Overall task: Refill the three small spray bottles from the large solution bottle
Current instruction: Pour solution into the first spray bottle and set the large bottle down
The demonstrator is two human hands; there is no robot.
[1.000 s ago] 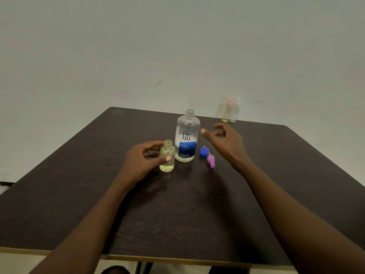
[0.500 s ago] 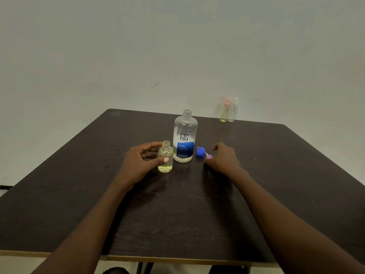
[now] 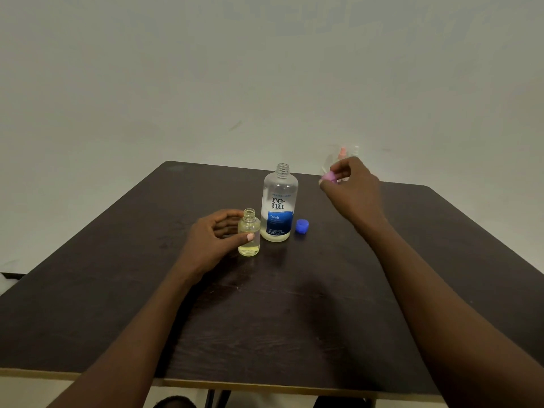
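Bottle in hand: the small spray bottle (image 3: 249, 234) stands upright on the table, near centre, its neck open; pale yellow liquid shows inside, though the exact level is hard to read.
Left hand: the left hand (image 3: 212, 242) grips that bottle, thumb across its front and fingers curled behind.
Source: the large solution bottle (image 3: 279, 201) stands uncapped just right of the small one, apart from both hands.
Blue cap: the blue cap (image 3: 302, 225) lies on the table just right of the large bottle.
Right hand: the right hand (image 3: 353, 187) is raised at far right, pinching the pink spray top (image 3: 327, 176).
Waiting: a pink-topped small bottle (image 3: 342, 153) and a clear-topped small bottle (image 3: 356, 150) stand capped at the far right edge, partly hidden.
Surface: a dark table (image 3: 265, 319).
Progress: early; one bottle is open and likely ready for capping, and two look untouched.
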